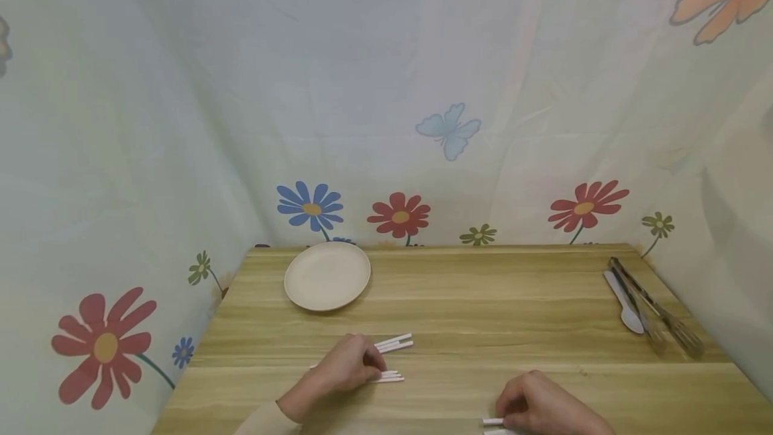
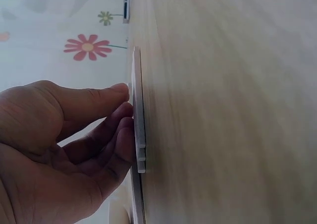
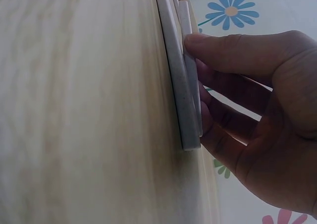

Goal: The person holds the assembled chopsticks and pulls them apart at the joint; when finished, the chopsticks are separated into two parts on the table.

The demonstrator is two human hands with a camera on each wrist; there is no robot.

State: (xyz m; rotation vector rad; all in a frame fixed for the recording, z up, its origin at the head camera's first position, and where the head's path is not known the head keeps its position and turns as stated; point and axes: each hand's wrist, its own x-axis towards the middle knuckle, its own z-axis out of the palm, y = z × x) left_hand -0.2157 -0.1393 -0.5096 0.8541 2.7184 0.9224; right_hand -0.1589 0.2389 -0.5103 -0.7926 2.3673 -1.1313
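Observation:
My left hand [image 1: 347,364] is low over the table, its thumb and curled fingertips pinching a small bundle of thin white sticks [image 1: 394,376]. In the left wrist view, these white sticks [image 2: 139,115] lie side by side along the wood, their near ends staggered. Just behind the hand lies another group of white sticks [image 1: 395,344], partly covered by it. At the front, my right hand [image 1: 537,405] pinches a white stick [image 3: 188,60] between thumb and fingers. A second white stick [image 3: 177,80] lies right against it on the table, at a slight angle.
A round cream plate [image 1: 327,276] sits at the back left of the wooden table [image 1: 483,314]. On the right side lie a white spoon [image 1: 625,303] and metal utensils, among them a whisk-like tool [image 1: 679,333]. A curtain with printed flowers [image 1: 362,52] encloses the table.

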